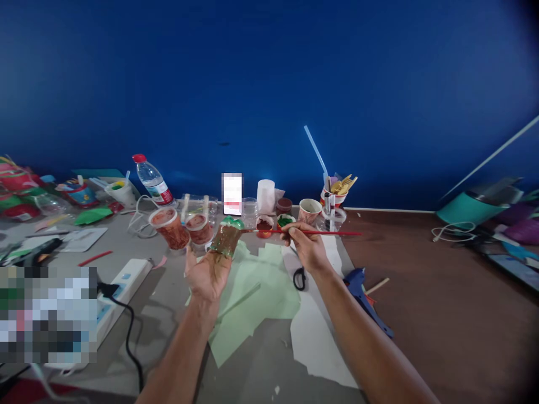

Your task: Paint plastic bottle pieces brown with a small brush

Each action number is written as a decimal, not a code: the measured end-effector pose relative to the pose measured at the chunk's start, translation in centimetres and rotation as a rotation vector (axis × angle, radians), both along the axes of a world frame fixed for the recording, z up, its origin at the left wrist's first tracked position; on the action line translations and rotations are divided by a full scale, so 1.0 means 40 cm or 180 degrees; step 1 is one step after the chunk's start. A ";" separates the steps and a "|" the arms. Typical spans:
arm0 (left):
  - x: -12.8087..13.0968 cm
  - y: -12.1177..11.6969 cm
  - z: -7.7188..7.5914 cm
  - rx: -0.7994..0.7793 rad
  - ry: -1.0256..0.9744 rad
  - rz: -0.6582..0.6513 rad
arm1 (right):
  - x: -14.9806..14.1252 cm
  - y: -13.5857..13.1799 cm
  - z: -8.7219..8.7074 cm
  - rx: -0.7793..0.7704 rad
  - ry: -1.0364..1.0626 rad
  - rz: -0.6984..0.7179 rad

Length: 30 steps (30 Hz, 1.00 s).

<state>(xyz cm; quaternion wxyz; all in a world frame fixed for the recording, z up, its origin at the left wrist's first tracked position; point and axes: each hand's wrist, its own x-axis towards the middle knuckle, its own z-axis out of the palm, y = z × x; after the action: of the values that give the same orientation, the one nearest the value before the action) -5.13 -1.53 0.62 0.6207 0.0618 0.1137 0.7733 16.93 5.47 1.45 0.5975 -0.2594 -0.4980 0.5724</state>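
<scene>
My left hand, palm up, supports a small container coated in brown paint, with green at its top end. In my right hand is a thin paintbrush with a red handle, pinched between thumb and fingers. The brush points left, and its tip is at the brown container; whether it touches cannot be made out. Behind the brush stand a cup of dark red-brown paint and a cup of green paint. Two brown-smeared tubs, a larger one and a smaller one, stand left of the container.
Pale green paper and white paper lie under my arms, with black-handled scissors. A blue glue gun lies right. A power strip, water bottle and lit phone are on the left and at the back.
</scene>
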 end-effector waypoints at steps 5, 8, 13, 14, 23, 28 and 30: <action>0.018 -0.003 0.005 -0.0227 0.0230 -0.0074 | -0.009 -0.009 0.005 0.0048 0.0087 0.0124; 0.038 -0.011 0.024 -0.0362 0.0417 -0.0025 | -0.013 -0.010 0.000 0.0057 0.0041 0.0130; 0.049 -0.015 0.040 -0.0421 0.0670 0.0124 | -0.006 -0.003 -0.002 -0.0022 -0.0010 -0.0019; 0.047 -0.014 0.038 -0.0402 0.0703 0.0163 | -0.004 -0.002 -0.001 -0.0035 -0.0008 -0.0038; 0.068 -0.012 0.028 -0.0500 0.1019 0.0331 | -0.022 -0.016 0.013 0.0092 -0.0049 0.0064; 0.063 -0.012 0.033 -0.0527 0.0976 0.0354 | -0.013 -0.007 0.001 0.0069 -0.0129 -0.0021; 0.062 -0.011 0.033 -0.0505 0.0964 0.0384 | -0.010 -0.005 -0.002 0.0051 -0.0127 -0.0028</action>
<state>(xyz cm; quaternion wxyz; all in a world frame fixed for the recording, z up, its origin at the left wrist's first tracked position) -2.64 -1.96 1.93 0.5519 0.1215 0.2700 0.7796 16.54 5.29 1.37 0.5921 -0.2681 -0.5132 0.5605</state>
